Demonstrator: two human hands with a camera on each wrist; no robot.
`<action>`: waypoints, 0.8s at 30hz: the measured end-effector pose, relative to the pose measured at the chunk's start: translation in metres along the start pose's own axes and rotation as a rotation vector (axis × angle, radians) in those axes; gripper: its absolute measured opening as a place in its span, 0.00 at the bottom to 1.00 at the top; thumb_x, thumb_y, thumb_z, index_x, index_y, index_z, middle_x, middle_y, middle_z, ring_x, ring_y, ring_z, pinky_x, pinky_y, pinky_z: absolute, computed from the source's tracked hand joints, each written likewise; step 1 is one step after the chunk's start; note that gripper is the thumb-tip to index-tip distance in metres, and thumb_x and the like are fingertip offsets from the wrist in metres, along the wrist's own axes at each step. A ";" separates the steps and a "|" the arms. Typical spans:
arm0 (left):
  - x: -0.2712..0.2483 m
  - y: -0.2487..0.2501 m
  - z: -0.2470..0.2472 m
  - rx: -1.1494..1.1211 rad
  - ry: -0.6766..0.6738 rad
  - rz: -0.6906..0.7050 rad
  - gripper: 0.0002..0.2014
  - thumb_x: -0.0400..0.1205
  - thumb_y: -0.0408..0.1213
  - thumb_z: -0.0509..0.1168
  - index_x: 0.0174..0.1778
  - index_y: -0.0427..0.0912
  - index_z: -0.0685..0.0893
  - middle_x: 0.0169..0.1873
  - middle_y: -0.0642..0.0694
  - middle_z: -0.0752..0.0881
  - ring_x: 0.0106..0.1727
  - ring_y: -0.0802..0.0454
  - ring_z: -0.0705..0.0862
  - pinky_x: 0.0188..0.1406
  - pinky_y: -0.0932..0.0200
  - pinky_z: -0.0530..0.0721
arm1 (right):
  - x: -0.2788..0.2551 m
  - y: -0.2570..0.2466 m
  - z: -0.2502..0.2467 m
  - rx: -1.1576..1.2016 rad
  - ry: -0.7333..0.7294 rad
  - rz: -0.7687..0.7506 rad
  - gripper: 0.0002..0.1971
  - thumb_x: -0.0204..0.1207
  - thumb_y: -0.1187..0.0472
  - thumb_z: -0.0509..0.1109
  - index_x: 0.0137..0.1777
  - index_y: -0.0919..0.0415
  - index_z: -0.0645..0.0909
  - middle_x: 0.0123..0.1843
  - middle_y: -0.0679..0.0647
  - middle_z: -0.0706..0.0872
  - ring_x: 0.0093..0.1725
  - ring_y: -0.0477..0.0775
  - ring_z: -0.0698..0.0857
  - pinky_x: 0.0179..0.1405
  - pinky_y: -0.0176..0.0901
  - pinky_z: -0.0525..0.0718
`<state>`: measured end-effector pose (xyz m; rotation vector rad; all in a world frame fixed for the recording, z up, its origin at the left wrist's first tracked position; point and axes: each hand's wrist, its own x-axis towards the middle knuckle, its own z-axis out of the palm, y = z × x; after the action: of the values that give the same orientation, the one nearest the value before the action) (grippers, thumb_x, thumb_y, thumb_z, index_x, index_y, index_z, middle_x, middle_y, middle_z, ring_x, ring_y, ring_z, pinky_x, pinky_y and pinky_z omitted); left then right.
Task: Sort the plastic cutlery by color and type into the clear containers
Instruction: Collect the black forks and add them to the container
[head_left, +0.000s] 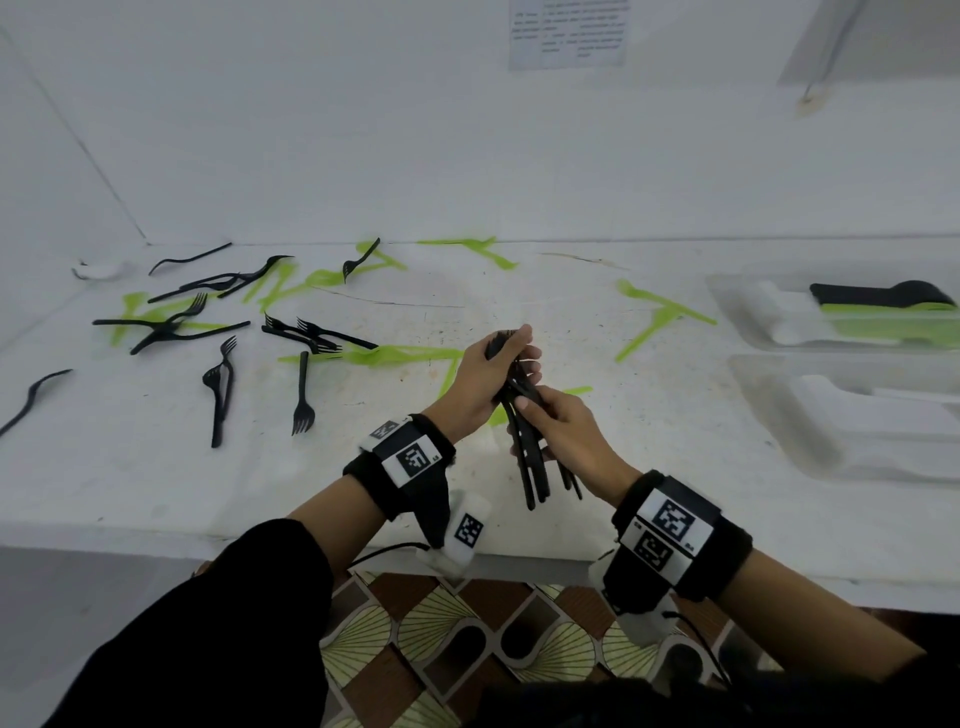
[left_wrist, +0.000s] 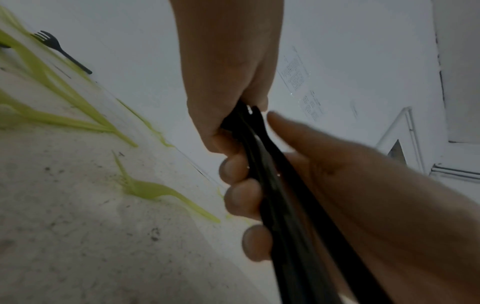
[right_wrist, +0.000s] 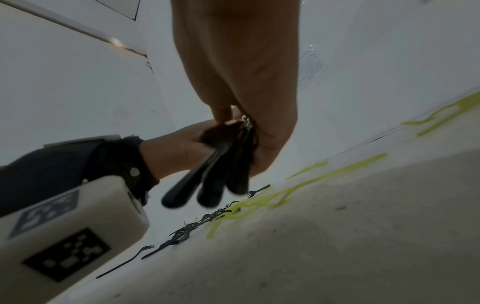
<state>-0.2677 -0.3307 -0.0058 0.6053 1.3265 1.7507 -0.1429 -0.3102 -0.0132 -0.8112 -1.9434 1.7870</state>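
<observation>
Over the middle of the table, both hands hold one bundle of black plastic cutlery (head_left: 532, 467). My left hand (head_left: 511, 358) grips its upper end. Lower down, my right hand (head_left: 543, 415) pinches the handles, thumb on top. The heads are hidden inside the left fist, so I cannot tell the type. The left wrist view shows the bundle (left_wrist: 285, 205) between the left hand (left_wrist: 228, 72) and right hand (left_wrist: 376, 205). In the right wrist view the rounded handle ends (right_wrist: 210, 191) hang below the right hand (right_wrist: 241, 72). Two clear containers stand at the right; the far container (head_left: 748, 322) holds black and green cutlery, the near container (head_left: 810, 447) looks bare.
Several black forks (head_left: 304, 395) lie scattered over the left half of the white table (head_left: 675, 483). Green cutlery (head_left: 654, 322) lies across the middle and back. The table's front edge runs just under my wrists. A white wall with a printed sheet (head_left: 569, 31) stands behind.
</observation>
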 end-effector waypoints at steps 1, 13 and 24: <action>0.000 0.000 0.000 -0.032 0.002 -0.008 0.06 0.83 0.35 0.64 0.43 0.36 0.80 0.33 0.46 0.85 0.30 0.54 0.84 0.37 0.61 0.87 | -0.001 0.001 0.000 0.011 0.023 -0.019 0.10 0.84 0.59 0.60 0.55 0.65 0.77 0.38 0.59 0.86 0.31 0.55 0.87 0.33 0.43 0.87; -0.002 0.004 -0.011 0.017 -0.059 0.078 0.14 0.87 0.34 0.53 0.63 0.31 0.76 0.49 0.43 0.86 0.43 0.54 0.89 0.47 0.55 0.88 | -0.004 0.006 -0.008 0.090 0.183 0.000 0.08 0.83 0.60 0.60 0.43 0.58 0.77 0.38 0.59 0.87 0.33 0.53 0.87 0.27 0.42 0.87; -0.007 -0.006 -0.003 -0.145 0.118 0.013 0.16 0.86 0.45 0.55 0.50 0.33 0.74 0.41 0.41 0.83 0.32 0.50 0.90 0.37 0.57 0.90 | -0.001 0.008 -0.003 -0.065 0.128 -0.055 0.19 0.83 0.57 0.61 0.47 0.74 0.83 0.40 0.67 0.89 0.38 0.65 0.90 0.47 0.61 0.86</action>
<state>-0.2644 -0.3381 -0.0119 0.4367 1.2638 1.8989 -0.1393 -0.3086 -0.0211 -0.8623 -1.9303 1.6074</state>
